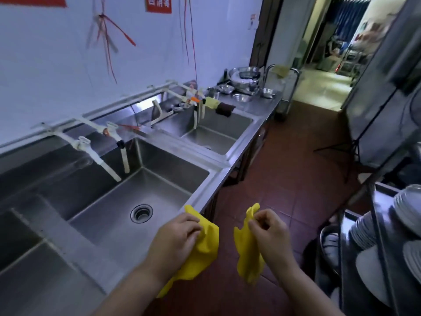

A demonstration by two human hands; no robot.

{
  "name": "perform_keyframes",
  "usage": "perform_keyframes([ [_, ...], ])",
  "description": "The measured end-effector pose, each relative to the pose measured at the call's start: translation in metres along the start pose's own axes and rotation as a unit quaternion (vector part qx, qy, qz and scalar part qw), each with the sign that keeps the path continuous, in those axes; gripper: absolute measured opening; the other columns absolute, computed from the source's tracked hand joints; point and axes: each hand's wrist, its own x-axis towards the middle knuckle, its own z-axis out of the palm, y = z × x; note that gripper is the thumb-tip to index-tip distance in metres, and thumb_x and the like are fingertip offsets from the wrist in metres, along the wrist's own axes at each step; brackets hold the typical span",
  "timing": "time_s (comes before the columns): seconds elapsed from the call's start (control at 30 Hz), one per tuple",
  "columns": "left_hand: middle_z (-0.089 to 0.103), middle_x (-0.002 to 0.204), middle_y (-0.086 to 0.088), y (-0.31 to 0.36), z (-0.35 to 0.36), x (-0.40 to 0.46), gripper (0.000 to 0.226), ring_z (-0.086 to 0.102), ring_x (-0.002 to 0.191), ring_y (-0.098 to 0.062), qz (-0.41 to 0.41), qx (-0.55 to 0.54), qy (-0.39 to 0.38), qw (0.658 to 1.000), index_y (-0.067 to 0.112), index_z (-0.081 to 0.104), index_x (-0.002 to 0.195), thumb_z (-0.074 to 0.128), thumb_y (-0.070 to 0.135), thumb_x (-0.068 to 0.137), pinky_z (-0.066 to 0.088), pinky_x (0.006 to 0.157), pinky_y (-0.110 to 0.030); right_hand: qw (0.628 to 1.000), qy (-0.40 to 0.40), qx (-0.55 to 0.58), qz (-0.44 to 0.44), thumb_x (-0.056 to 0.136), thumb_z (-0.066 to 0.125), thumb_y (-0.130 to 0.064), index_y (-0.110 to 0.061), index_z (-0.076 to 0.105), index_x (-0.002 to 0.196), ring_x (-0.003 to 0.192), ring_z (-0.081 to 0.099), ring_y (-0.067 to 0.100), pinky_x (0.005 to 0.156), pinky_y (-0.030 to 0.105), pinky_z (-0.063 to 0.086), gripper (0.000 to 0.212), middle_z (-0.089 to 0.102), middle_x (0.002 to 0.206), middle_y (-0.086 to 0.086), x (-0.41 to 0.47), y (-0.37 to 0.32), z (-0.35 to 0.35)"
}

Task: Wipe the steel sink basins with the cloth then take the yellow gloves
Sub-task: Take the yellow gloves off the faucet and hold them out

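Observation:
My left hand (176,240) grips one yellow glove (205,245) just past the front rim of the steel sink (205,197). My right hand (271,233) grips the other yellow glove (247,254) over the red floor; the two gloves hang apart. The middle basin (118,213) with its round drain (141,213) lies left of my hands. A further basin (218,133) sits beyond it. A dark cloth (225,109) and a yellowish cloth (211,102) hang on that far basin's back rim.
White taps (111,169) reach over the basins from the wall. Steel bowls (245,78) stand on the counter at the far end. A rack with stacked plates (387,224) stands close on my right. A red-tiled aisle (284,174) leads to a doorway.

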Motion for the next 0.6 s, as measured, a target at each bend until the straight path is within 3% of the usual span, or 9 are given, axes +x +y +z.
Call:
perform_keyframes([
  [0.17, 0.068, 0.087, 0.002, -0.007, 0.043, 0.111, 0.036, 0.056, 0.085, -0.005, 0.018, -0.008, -0.011, 1.000, 0.011, 0.071, 0.081, 0.071, -0.016, 0.057, 0.041, 0.072, -0.010, 1.000, 0.012, -0.016, 0.015, 0.075, 0.070, -0.007, -0.024, 0.055, 0.063, 0.055, 0.049, 0.003, 0.053, 0.022, 0.040, 0.025, 0.058, 0.063, -0.008, 0.104, 0.026, -0.011],
  [0.3, 0.064, 0.096, 0.005, -0.006, 0.072, 0.183, 0.041, 0.054, 0.088, 0.000, 0.016, -0.020, -0.023, 0.999, 0.014, 0.068, 0.094, 0.066, -0.014, 0.064, 0.037, 0.075, -0.002, 1.000, 0.020, -0.016, 0.018, 0.074, 0.069, -0.006, -0.024, 0.056, 0.064, 0.054, 0.049, 0.004, 0.050, 0.020, 0.038, 0.024, 0.059, 0.063, -0.007, 0.171, 0.045, -0.029],
  [0.6, 0.057, 0.109, 0.007, -0.010, 0.172, 0.340, 0.049, 0.060, 0.091, -0.009, 0.002, 0.017, -0.025, 1.000, 0.017, 0.064, 0.110, 0.063, -0.010, 0.069, 0.049, 0.076, -0.023, 1.000, -0.001, -0.009, 0.009, 0.074, 0.070, -0.005, -0.018, 0.057, 0.066, 0.055, 0.047, 0.005, 0.055, 0.026, 0.040, 0.020, 0.057, 0.060, 0.002, 0.355, 0.112, -0.061],
])
